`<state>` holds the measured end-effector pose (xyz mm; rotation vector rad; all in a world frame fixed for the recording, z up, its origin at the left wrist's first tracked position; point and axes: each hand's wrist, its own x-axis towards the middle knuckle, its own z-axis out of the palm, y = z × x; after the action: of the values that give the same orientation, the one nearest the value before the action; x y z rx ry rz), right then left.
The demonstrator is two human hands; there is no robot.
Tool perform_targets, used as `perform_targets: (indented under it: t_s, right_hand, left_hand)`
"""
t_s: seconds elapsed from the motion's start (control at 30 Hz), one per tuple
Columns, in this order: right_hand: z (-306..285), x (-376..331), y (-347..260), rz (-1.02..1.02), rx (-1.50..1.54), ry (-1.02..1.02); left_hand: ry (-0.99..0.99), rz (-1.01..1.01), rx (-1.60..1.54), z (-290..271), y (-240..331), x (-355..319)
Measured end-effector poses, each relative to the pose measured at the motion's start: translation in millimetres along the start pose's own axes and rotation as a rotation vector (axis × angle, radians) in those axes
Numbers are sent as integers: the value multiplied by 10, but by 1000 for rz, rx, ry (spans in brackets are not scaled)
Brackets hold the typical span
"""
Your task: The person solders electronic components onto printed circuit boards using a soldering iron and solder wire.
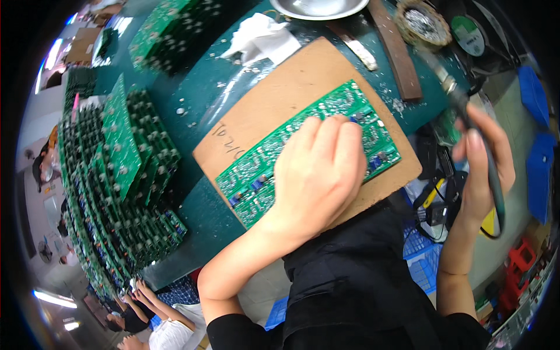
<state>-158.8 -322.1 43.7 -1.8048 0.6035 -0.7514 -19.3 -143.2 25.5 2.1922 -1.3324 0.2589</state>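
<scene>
A green circuit board [319, 116] crowded with small parts lies flat on a brown board [274, 93], slanting up to the right. My left hand [321, 166] rests over its middle, fingers curled and pressed together. Their tips are hidden, so whatever they pinch cannot be seen. Off the table's right side, my right hand [481, 154] is closed around a soldering iron [455, 90] with a dark handle. Its metal tip points up and left, blurred, near a round holder of shiny metal shavings [421, 26]. The iron and the circuit board are apart.
Tall stacks of circuit boards [116, 192] stand at left, with another stack [169, 35] behind. A crumpled white tissue [262, 39], metal bowl [319, 7], brown bar [398, 52] and solder reel [468, 35] lie along the far side. Other people [169, 335] sit at lower left.
</scene>
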Motion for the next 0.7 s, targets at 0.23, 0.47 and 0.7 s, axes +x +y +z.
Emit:
perform_targets:
  t_s: [0.23,0.47,0.7]
  right_hand:
    - [139,437,377,-65,-566,15]
    - [42,250,317,-425,-350,-233]
    - [290,-247,340,-621,-599,-198]
  left_hand:
    - [235,-46,62,179,72,-102]
    - [154,-155,-246,-242,-79,-346]
    - [251,-809,-103,-611,-464,-1259]
